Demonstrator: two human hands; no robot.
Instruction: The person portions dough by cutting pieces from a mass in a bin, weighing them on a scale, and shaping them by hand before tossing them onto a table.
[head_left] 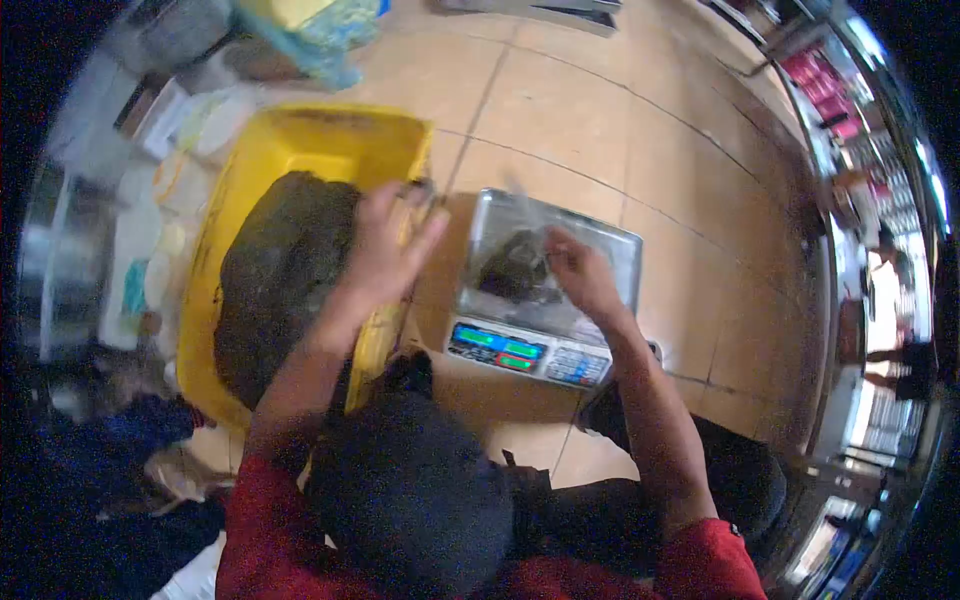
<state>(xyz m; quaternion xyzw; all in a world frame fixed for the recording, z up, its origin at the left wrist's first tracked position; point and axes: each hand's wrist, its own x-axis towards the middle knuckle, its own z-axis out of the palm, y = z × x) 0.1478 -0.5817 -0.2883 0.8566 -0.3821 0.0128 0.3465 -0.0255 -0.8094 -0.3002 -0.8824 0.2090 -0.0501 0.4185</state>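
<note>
My left hand point(385, 250) is over the right rim of a yellow tub point(300, 112), blurred, with its fingers apart and nothing visible in them. Inside the tub lies a large mound of dark grey-brown material point(280, 265). On the right, my right hand point(582, 275) is closed above a digital scale point(615, 250), its fingers pinched at what looks like a clear plastic bag point(530, 210), smeared by motion. A dark clump point(510, 268) sits at the bag's lower part, on the scale's metal plate. Green digits glow on the scale's display point(500, 345).
Tiled floor point(560, 110) surrounds the scale. A teal and yellow plastic bag point(320, 40) lies beyond the tub. White containers point(140, 220) stand left of it. Another person's dark sleeve point(150, 430) shows at lower left. Shelves point(830, 110) line the right side.
</note>
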